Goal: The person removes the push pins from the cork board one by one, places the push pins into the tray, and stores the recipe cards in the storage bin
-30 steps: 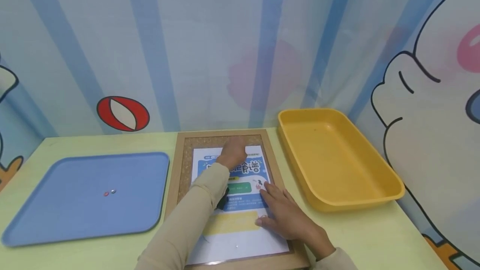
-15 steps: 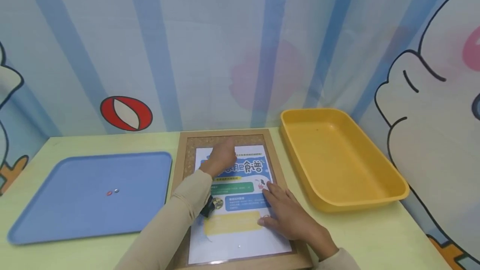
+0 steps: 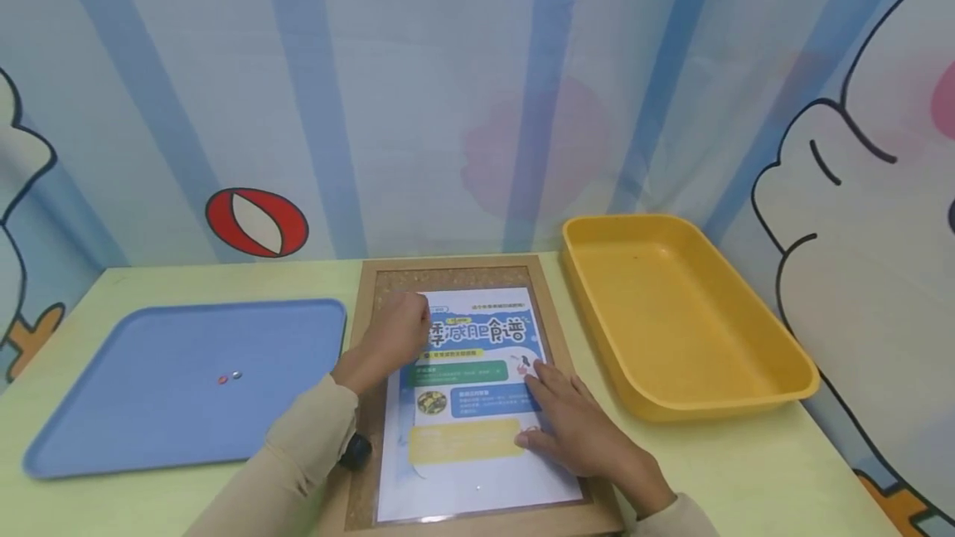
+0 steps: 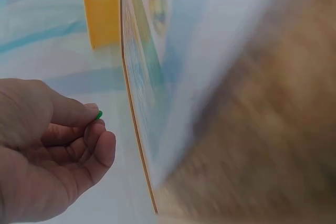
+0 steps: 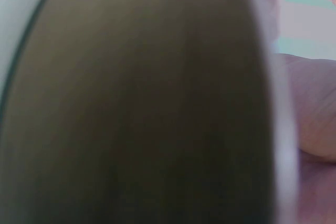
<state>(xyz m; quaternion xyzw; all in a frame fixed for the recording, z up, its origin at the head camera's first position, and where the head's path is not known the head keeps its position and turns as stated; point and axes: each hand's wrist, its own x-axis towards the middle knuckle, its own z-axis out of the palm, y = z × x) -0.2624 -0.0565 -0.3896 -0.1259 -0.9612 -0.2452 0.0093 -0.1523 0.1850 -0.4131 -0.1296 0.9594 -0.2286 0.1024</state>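
Note:
My left hand (image 3: 399, 330) is over the upper left corner of a printed poster sheet (image 3: 448, 487) that lies on a wood-framed cork board (image 3: 462, 278). Between thumb and forefinger it pinches a small green thumbtack (image 4: 98, 114), of which just a bit shows in the left wrist view. My right hand (image 3: 574, 429) rests with spread fingers on the sheet's right side and the frame. Most of the right wrist view is filled by a dark blur, with part of the right hand (image 5: 317, 108) at its edge.
Left of the board lies a blue tray (image 3: 186, 421) holding two tiny round pieces, one reddish (image 3: 222, 380) and one silvery (image 3: 237, 374). A deep yellow bin (image 3: 671, 330) stands to the right. Behind the pale table (image 3: 716, 471) hangs a striped, printed curtain (image 3: 418, 106).
My left hand has moved leftward across the top of the sheet to its upper left corner, uncovering the printed title. The right hand stays in place on the sheet.

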